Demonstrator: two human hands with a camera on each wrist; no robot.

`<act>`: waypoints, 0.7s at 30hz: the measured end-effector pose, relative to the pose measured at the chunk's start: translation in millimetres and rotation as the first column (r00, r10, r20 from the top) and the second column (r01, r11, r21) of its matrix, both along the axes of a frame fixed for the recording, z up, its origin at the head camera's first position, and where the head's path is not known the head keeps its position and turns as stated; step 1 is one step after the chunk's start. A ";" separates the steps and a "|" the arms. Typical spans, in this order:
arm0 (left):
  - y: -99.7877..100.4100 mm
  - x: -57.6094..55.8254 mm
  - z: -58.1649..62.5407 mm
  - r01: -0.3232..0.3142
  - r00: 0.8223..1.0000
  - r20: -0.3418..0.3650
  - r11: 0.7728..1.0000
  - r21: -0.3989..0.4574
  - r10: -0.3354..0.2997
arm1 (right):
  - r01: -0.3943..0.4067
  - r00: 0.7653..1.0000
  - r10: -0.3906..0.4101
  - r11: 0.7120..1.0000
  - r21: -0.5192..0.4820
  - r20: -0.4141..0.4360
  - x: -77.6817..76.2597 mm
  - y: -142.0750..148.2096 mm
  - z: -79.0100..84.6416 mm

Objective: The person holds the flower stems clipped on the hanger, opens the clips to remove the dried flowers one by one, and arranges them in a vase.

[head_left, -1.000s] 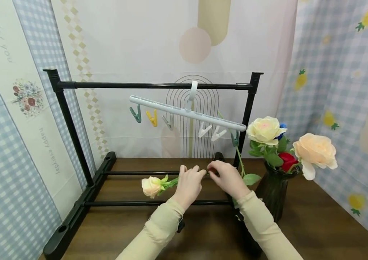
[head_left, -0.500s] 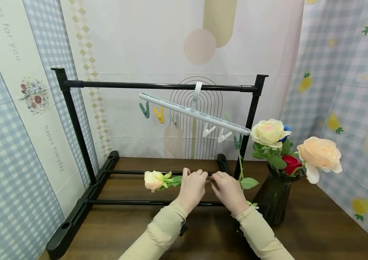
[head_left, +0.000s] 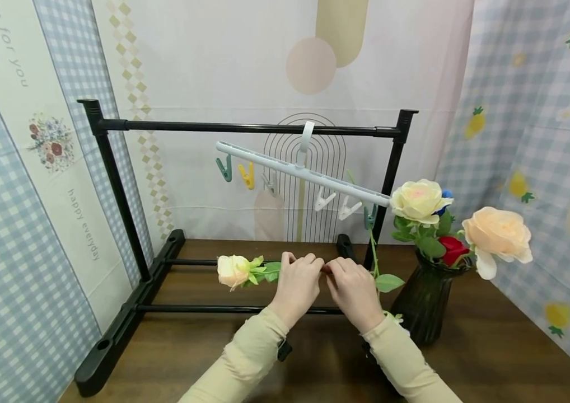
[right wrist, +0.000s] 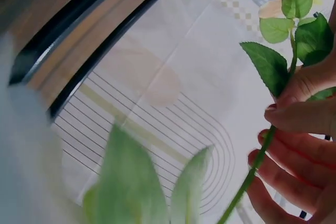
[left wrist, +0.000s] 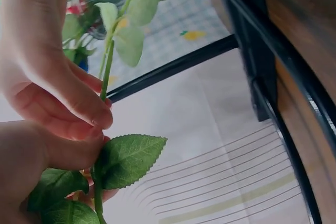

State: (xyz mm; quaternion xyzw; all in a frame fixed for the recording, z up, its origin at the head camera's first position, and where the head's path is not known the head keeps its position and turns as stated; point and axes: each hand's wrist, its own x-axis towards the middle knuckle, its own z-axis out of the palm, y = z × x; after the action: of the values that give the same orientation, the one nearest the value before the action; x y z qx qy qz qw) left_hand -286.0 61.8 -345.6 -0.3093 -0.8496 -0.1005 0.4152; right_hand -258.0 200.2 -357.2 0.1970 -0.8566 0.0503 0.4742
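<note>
A peach rose lies sideways above the rack's lower bars, its bloom pointing left. My left hand pinches its stem beside the leaves. Close on the right, almost touching the left, my right hand pinches the same stem farther toward its cut end. Dark green leaves stick out by the left thumb in the left wrist view, and the stem runs on past the fingers in the right wrist view. Above hangs a pale blue hanger, tilted down to the right, with several clothespins.
A green clothespin at the hanger's right end holds another flower stem, whose leaf hangs beside my right hand. A dark glass vase with several roses stands right of the black rack.
Both hands have come closer together on the stem, the right moving in toward the left. The head view has shifted slightly. The hanger stays tilted down to the right.
</note>
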 end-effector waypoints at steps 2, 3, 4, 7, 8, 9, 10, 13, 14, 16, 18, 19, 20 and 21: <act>0.1 2.5 3.9 0.016 1.000 -0.002 1.000 0.021 -0.016 | 0.003 0.999 -0.002 1.000 0.003 -0.033 2.9 0.4 3.3; 0.4 3.8 5.7 0.023 1.000 -0.004 0.999 0.029 -0.023 | 0.001 0.999 -0.001 1.000 0.004 -0.053 4.3 0.9 5.0; 0.7 5.0 7.6 0.031 0.999 -0.008 0.999 0.037 -0.031 | -0.001 0.997 0.001 1.000 0.006 -0.072 5.6 1.4 6.9; 2.3 9.8 13.7 0.045 0.999 -0.029 0.997 0.058 -0.043 | 0.001 0.992 0.000 1.000 0.008 -0.128 9.7 3.2 13.5; 3.0 11.8 16.0 0.048 0.998 -0.036 0.997 0.068 -0.046 | 0.008 0.990 -0.007 1.000 0.011 -0.142 10.9 4.1 15.6; 3.9 14.2 18.4 0.053 0.998 -0.043 0.995 0.081 -0.049 | 0.015 0.988 -0.013 1.000 0.013 -0.156 11.9 5.2 17.5; 5.1 16.5 20.7 0.060 0.997 -0.050 0.994 0.097 -0.055 | 0.021 0.985 -0.019 1.000 0.015 -0.169 13.1 6.6 19.4; 10.3 24.3 28.2 0.130 0.990 -0.084 0.978 0.165 -0.118 | 0.034 0.977 -0.032 0.999 0.006 -0.211 16.0 12.7 23.7; 12.7 26.5 30.3 0.174 0.982 -0.113 0.965 0.196 -0.154 | 0.036 0.973 -0.035 0.999 -0.001 -0.229 16.6 15.1 24.9; 17.7 31.2 33.8 0.288 0.950 -0.196 0.924 0.251 -0.242 | 0.027 0.965 -0.033 0.999 -0.024 -0.259 17.7 20.4 27.6; 22.3 35.9 36.5 0.415 0.894 -0.300 0.866 0.279 -0.332 | 0.016 0.957 -0.028 0.999 -0.047 -0.288 18.3 25.7 30.7; 24.3 37.9 37.1 0.473 0.861 -0.351 0.834 0.284 -0.369 | 0.014 0.955 -0.029 0.998 -0.055 -0.295 18.8 28.3 32.7; 26.1 39.7 37.4 0.524 0.827 -0.396 0.804 0.283 -0.400 | 0.014 0.953 -0.032 0.998 -0.062 -0.301 19.5 30.8 34.7; 27.6 41.3 37.0 0.565 0.797 -0.429 0.777 0.278 -0.425 | 0.014 0.952 -0.034 0.998 -0.067 -0.305 20.2 33.4 36.7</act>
State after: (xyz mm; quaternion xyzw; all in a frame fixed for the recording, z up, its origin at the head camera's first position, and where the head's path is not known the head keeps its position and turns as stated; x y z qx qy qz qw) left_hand -244.7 89.4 -308.6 -0.4478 -0.6121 -0.3204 0.5676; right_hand -237.8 233.5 -320.5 0.1765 -0.7730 0.0408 0.6079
